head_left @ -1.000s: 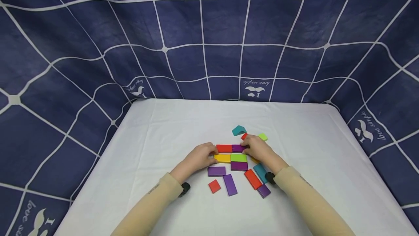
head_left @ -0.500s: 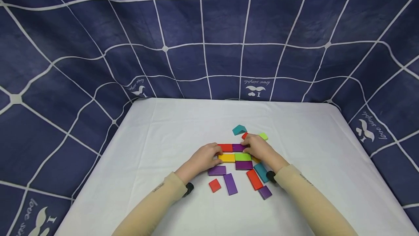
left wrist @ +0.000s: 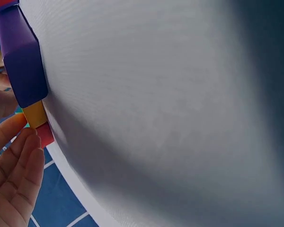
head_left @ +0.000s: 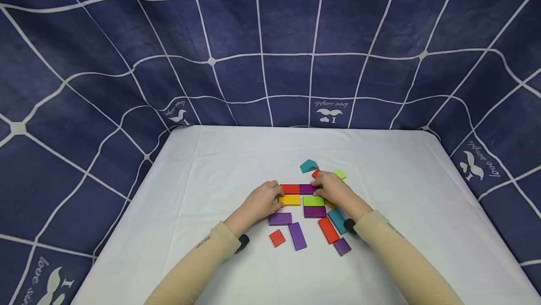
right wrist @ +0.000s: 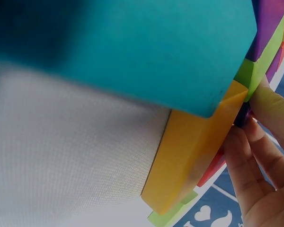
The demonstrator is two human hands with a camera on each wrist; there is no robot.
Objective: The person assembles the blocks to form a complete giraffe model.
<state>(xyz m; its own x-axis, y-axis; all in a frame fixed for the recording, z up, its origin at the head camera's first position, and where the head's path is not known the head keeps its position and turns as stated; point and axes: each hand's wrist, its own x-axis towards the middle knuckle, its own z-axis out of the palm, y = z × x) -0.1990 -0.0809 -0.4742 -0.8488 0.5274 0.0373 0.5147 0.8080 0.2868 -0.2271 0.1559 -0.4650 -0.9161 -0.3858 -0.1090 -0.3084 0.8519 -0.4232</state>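
In the head view, my left hand (head_left: 261, 200) grips the left end of a yellow block (head_left: 289, 200), fingertips beside a red block (head_left: 289, 189). The yellow block lies against the red one's near side. My right hand (head_left: 338, 191) has thumb and fingers around the right end of a dark purple block (head_left: 307, 189), which meets the red block end to end. A lime green block (head_left: 313, 200) sits just right of the yellow one, across a narrow gap. Another dark purple block (head_left: 314, 212) touches the green one's near side. Fingers partly hide the held ends.
Nearer lie two purple blocks (head_left: 280, 219), a small red block (head_left: 277, 238), a long red block (head_left: 328, 230), a teal block (head_left: 337, 221) and a small purple block (head_left: 342, 246). An orange-yellow block (right wrist: 194, 146) lies beside my right hand. A teal roof-shaped block (head_left: 309, 166) stands farther back.
The yellow, green and near purple blocks first shifted right. Then my left hand drew the yellow block back left and against the red one, opening a gap to the green block. My right hand stayed nearly still.
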